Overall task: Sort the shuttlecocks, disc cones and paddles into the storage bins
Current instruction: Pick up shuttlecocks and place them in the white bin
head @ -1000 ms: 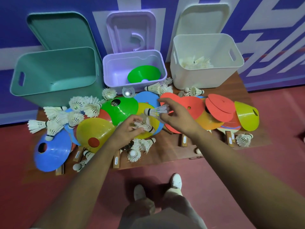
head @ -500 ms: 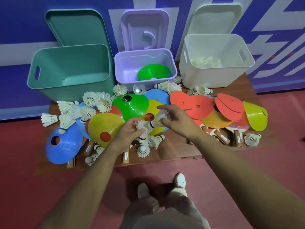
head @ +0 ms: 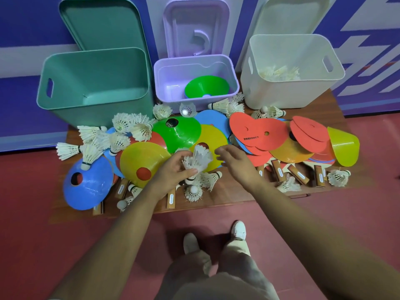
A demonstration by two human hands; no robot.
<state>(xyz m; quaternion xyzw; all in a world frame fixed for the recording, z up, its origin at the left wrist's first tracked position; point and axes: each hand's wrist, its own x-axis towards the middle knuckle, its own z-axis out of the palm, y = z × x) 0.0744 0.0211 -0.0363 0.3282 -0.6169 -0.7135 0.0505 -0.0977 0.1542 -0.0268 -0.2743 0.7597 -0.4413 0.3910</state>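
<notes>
My left hand (head: pixel 173 172) grips a small bunch of white shuttlecocks (head: pixel 199 159) over the heap on the wooden board (head: pixel 227 191). Just right of the bunch, my right hand (head: pixel 236 161) hovers with relaxed fingers and holds nothing. Disc cones in several colours cover the board, among them a green cone (head: pixel 179 133), a yellow cone (head: pixel 140 163) and a blue cone (head: pixel 88 187). Loose shuttlecocks (head: pixel 121 135) lie at the left. Paddle handles (head: pixel 298 174) stick out from under orange discs (head: pixel 257 131).
Three open bins stand at the back: a teal bin (head: pixel 93 83), a purple bin (head: pixel 194 83) holding a green cone, and a white bin (head: pixel 290 68) holding shuttlecocks. Their lids lean on the blue wall. My feet (head: pixel 216 237) stand on the red floor.
My right hand passed its shuttlecock into the left hand's bunch and let go. The left hand rose slightly with the bunch.
</notes>
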